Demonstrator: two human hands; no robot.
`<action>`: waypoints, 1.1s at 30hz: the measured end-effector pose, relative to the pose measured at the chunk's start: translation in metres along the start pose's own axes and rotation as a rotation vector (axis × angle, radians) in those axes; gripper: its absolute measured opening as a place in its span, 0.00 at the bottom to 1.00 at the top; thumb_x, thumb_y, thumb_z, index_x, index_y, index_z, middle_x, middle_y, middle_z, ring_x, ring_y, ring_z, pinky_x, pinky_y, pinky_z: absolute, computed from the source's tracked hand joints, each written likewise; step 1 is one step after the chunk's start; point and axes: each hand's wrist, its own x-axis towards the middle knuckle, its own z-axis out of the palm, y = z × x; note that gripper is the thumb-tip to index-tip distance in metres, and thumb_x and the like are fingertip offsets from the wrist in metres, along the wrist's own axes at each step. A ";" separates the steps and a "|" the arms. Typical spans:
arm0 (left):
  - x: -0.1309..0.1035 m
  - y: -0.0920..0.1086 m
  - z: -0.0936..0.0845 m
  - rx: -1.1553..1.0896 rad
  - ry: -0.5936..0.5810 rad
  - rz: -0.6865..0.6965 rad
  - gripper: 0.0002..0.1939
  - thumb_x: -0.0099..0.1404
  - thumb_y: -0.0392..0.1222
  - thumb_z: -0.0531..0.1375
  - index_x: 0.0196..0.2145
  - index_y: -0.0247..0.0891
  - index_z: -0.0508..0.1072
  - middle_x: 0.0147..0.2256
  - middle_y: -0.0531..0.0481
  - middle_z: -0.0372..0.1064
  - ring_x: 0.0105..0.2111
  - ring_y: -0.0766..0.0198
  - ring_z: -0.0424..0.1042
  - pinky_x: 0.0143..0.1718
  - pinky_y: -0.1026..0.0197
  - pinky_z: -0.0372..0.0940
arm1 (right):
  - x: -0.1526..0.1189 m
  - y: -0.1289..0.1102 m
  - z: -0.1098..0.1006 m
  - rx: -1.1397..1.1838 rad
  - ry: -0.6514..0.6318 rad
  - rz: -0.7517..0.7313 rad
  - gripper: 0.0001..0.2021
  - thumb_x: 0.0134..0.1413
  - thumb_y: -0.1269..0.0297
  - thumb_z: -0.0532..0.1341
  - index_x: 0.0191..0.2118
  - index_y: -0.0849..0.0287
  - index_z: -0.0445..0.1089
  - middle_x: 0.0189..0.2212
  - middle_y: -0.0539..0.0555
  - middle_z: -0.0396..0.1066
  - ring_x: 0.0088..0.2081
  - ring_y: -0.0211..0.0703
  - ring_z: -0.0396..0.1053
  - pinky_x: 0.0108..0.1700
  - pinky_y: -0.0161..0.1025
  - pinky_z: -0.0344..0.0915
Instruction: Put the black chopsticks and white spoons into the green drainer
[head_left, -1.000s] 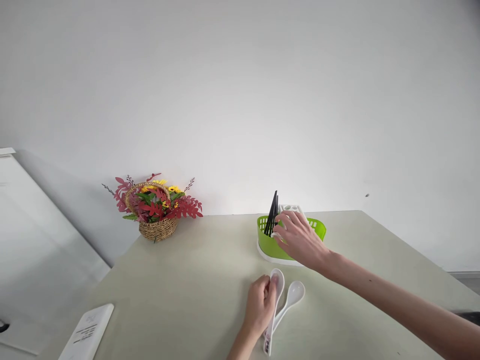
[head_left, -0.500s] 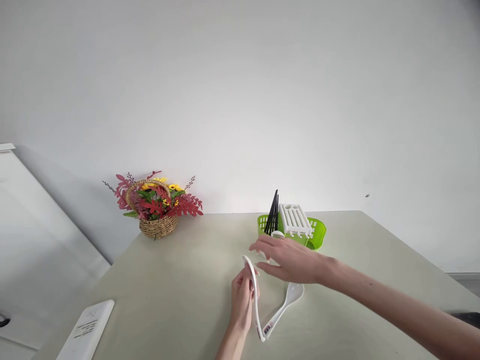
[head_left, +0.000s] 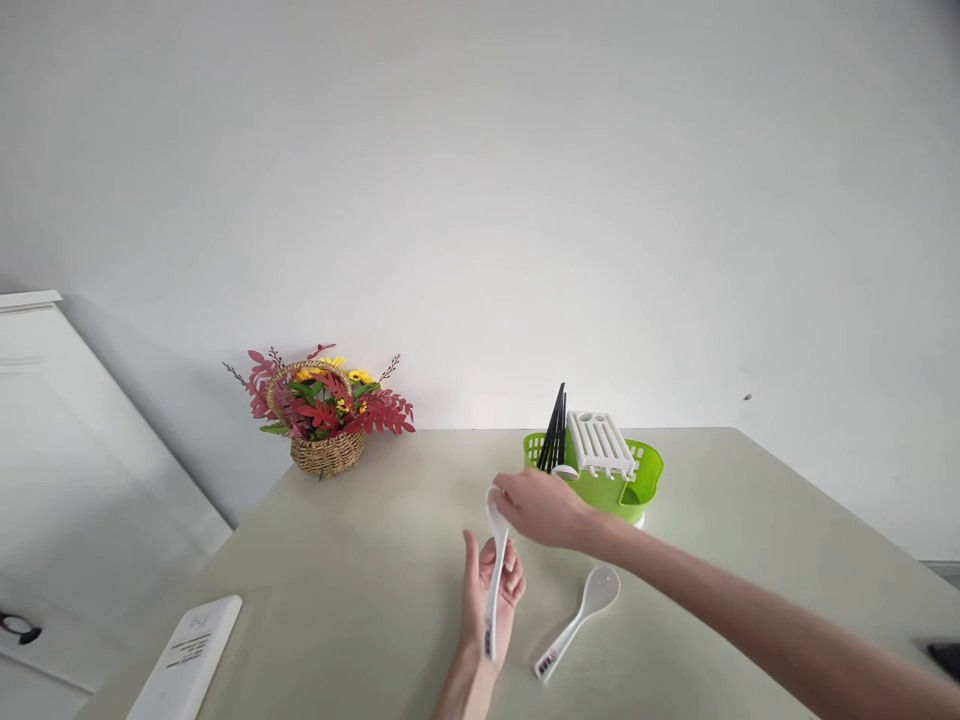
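Observation:
My right hand [head_left: 541, 508] pinches the bowl end of a white soup spoon [head_left: 493, 578] that hangs almost upright above the table. My left hand [head_left: 489, 592] is under and behind the spoon's handle with the fingers spread, palm against it. A second white spoon [head_left: 579, 620] lies flat on the table just to the right. Behind my right hand stands a green cutlery drainer [head_left: 628, 484] with black chopsticks [head_left: 556, 431] standing in it and a white slotted insert [head_left: 598, 443].
A wicker basket of red and yellow flowers [head_left: 322, 419] stands at the back left of the pale table [head_left: 360, 590]. A white remote-like device [head_left: 186, 658] lies near the front left edge. A white wall rises behind; a dark object [head_left: 946, 655] shows at the right edge.
My right hand left the drainer, came toward me and took the bowl end of the spoon. My left hand lifted that spoon off the table, then spread its fingers.

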 end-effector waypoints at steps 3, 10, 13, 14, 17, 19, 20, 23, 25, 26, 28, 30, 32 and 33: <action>-0.001 0.006 0.000 -0.193 0.060 -0.034 0.27 0.63 0.68 0.62 0.33 0.36 0.72 0.26 0.55 0.57 0.23 0.71 0.56 0.21 0.67 0.53 | 0.001 0.016 -0.038 -0.010 0.160 0.055 0.20 0.74 0.60 0.43 0.40 0.56 0.71 0.30 0.53 0.78 0.27 0.41 0.74 0.28 0.34 0.56; -0.001 0.006 -0.003 -0.368 0.073 -0.070 0.16 0.63 0.52 0.68 0.36 0.34 0.74 0.26 0.58 0.57 0.21 0.73 0.54 0.20 0.68 0.53 | -0.002 0.062 -0.096 -0.142 0.469 0.176 0.18 0.74 0.55 0.44 0.53 0.53 0.67 0.37 0.52 0.80 0.30 0.42 0.73 0.29 0.36 0.55; 0.000 0.005 -0.003 -0.378 0.073 -0.067 0.14 0.63 0.48 0.68 0.35 0.34 0.74 0.26 0.57 0.58 0.22 0.73 0.55 0.20 0.67 0.54 | -0.005 0.071 -0.088 -0.228 0.495 0.198 0.19 0.74 0.55 0.44 0.53 0.54 0.69 0.37 0.52 0.81 0.28 0.43 0.73 0.29 0.36 0.52; 0.000 0.005 -0.003 -0.380 0.073 -0.067 0.13 0.63 0.48 0.68 0.35 0.34 0.74 0.26 0.57 0.58 0.22 0.73 0.55 0.20 0.67 0.54 | -0.005 0.072 -0.083 -0.252 0.484 0.193 0.19 0.74 0.56 0.44 0.52 0.54 0.69 0.36 0.53 0.81 0.27 0.43 0.72 0.28 0.36 0.51; 0.000 0.006 -0.003 -0.392 0.070 -0.068 0.13 0.63 0.47 0.68 0.34 0.34 0.73 0.26 0.58 0.58 0.21 0.73 0.54 0.20 0.67 0.54 | -0.005 0.070 -0.065 -0.317 0.427 0.162 0.19 0.74 0.59 0.44 0.50 0.55 0.71 0.32 0.53 0.81 0.25 0.42 0.72 0.27 0.36 0.48; 0.000 0.006 -0.003 -0.402 0.072 -0.070 0.12 0.63 0.46 0.68 0.34 0.34 0.73 0.25 0.58 0.58 0.21 0.73 0.54 0.20 0.67 0.54 | -0.003 0.067 -0.052 -0.355 0.390 0.136 0.18 0.74 0.61 0.45 0.47 0.56 0.72 0.30 0.53 0.81 0.26 0.43 0.74 0.27 0.36 0.46; 0.000 0.007 -0.003 -0.406 0.073 -0.070 0.12 0.63 0.46 0.68 0.34 0.34 0.73 0.25 0.58 0.58 0.21 0.73 0.54 0.20 0.67 0.54 | -0.002 0.065 -0.046 -0.372 0.373 0.122 0.18 0.74 0.61 0.45 0.45 0.56 0.72 0.29 0.54 0.80 0.27 0.44 0.75 0.27 0.37 0.46; 0.000 0.007 -0.004 -0.417 0.072 -0.071 0.11 0.63 0.45 0.67 0.34 0.34 0.72 0.25 0.58 0.58 0.21 0.73 0.54 0.20 0.67 0.54 | 0.001 0.059 -0.027 -0.409 0.326 0.075 0.16 0.73 0.63 0.47 0.40 0.58 0.72 0.28 0.55 0.80 0.30 0.44 0.76 0.29 0.37 0.49; 0.001 0.007 -0.004 -0.422 0.070 -0.072 0.11 0.63 0.44 0.67 0.33 0.34 0.72 0.25 0.58 0.58 0.21 0.73 0.54 0.20 0.67 0.54 | 0.002 0.056 -0.015 -0.427 0.304 0.050 0.14 0.72 0.67 0.49 0.39 0.59 0.71 0.30 0.56 0.80 0.32 0.44 0.77 0.31 0.38 0.52; 0.001 0.007 -0.005 -0.424 0.070 -0.072 0.11 0.63 0.44 0.67 0.33 0.34 0.72 0.25 0.58 0.57 0.21 0.73 0.54 0.20 0.67 0.54 | 0.003 0.055 -0.010 -0.436 0.297 0.041 0.13 0.71 0.68 0.50 0.40 0.60 0.71 0.31 0.57 0.80 0.34 0.44 0.77 0.33 0.38 0.53; 0.001 0.007 -0.005 -0.426 0.070 -0.075 0.11 0.63 0.44 0.68 0.33 0.34 0.72 0.25 0.58 0.57 0.21 0.73 0.54 0.20 0.67 0.54 | 0.004 0.053 -0.001 -0.454 0.285 0.028 0.11 0.69 0.73 0.51 0.41 0.61 0.71 0.32 0.58 0.80 0.36 0.45 0.77 0.36 0.38 0.55; 0.001 0.007 -0.005 -0.429 0.067 -0.078 0.11 0.63 0.44 0.67 0.33 0.35 0.72 0.25 0.58 0.57 0.21 0.74 0.53 0.20 0.67 0.54 | 0.004 0.053 0.006 -0.471 0.273 0.020 0.11 0.65 0.77 0.53 0.42 0.61 0.72 0.33 0.58 0.80 0.37 0.45 0.77 0.38 0.39 0.57; 0.000 0.007 -0.005 -0.430 0.066 -0.081 0.11 0.63 0.44 0.67 0.33 0.35 0.72 0.25 0.58 0.56 0.20 0.74 0.53 0.20 0.67 0.53 | 0.004 0.055 0.012 -0.484 0.263 0.015 0.12 0.61 0.81 0.55 0.42 0.62 0.72 0.33 0.58 0.80 0.37 0.46 0.77 0.40 0.40 0.59; 0.000 0.007 -0.005 -0.430 0.067 -0.081 0.11 0.63 0.44 0.67 0.33 0.35 0.72 0.25 0.59 0.56 0.20 0.74 0.53 0.20 0.67 0.53 | 0.004 0.056 0.013 -0.488 0.259 0.013 0.12 0.59 0.81 0.55 0.42 0.63 0.73 0.33 0.58 0.80 0.37 0.47 0.77 0.41 0.40 0.59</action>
